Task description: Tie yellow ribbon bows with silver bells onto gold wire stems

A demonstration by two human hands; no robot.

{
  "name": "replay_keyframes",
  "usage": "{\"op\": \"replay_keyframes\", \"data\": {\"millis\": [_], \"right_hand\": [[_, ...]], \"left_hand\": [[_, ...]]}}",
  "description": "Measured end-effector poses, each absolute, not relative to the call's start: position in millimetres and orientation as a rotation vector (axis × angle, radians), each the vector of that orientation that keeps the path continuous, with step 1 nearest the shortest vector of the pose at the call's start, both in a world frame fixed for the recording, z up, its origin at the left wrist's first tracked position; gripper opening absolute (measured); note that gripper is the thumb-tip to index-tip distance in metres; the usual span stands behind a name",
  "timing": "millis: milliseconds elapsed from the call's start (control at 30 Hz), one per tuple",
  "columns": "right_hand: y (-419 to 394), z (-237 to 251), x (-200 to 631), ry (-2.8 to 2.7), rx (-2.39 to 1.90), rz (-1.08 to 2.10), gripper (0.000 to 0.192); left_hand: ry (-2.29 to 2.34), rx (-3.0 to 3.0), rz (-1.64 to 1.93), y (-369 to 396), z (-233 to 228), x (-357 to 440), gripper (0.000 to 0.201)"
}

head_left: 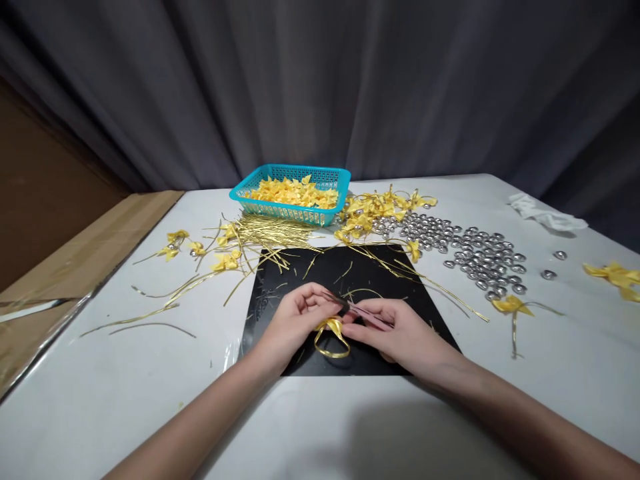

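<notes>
My left hand (301,319) is closed, its fingers pinching a yellow ribbon bow (330,325) above the black mat. From the bow a gold twist-tie loop (332,353) hangs toward me. In the fingers of my right hand (390,328) lies a slim pink tool with a dark end (373,317); its kind is not clear. The dark end reaches the left fingertips, and the right index finger and thumb are close to the bow. My fingers partly hide both the bow and the tool's tip. Thin gold offcuts lie on the black mat (280,267) around the hands.
Behind the mat, a blue basket (345,183) holds many yellow bows, with gold twist ties (273,231) in front. Tied bows (375,203) and silver oval pieces (485,257) spread to the right. White cloth (545,215) lies far right; cardboard (75,260) borders the left.
</notes>
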State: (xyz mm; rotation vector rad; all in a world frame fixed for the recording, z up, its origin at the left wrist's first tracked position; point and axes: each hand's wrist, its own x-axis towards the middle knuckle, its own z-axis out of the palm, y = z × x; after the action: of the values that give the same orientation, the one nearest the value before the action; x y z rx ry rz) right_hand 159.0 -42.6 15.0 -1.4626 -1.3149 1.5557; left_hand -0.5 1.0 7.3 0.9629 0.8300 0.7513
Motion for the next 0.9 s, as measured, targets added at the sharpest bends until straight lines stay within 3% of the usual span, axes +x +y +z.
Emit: {"op": "replay_keyframes", "data": {"millis": [433,700,900], "right_hand": [[-37.8,24.4,176.6,-1.274,-1.377,1.430,0.041],[-32.9,26.7,187.4,-1.119,-1.321,1.479,0.050],[-37.1,41.4,204.5,-1.476,-1.351,1.500,0.050]], "left_hand": [[0.687,1.132,0.438,-4.9,11.6,-3.2,0.015],[0.740,1.216,0.480,-2.5,11.5,-4.4,0.032],[0.803,1.294,0.545,0.1,8.8,-6.2,0.036]]}}
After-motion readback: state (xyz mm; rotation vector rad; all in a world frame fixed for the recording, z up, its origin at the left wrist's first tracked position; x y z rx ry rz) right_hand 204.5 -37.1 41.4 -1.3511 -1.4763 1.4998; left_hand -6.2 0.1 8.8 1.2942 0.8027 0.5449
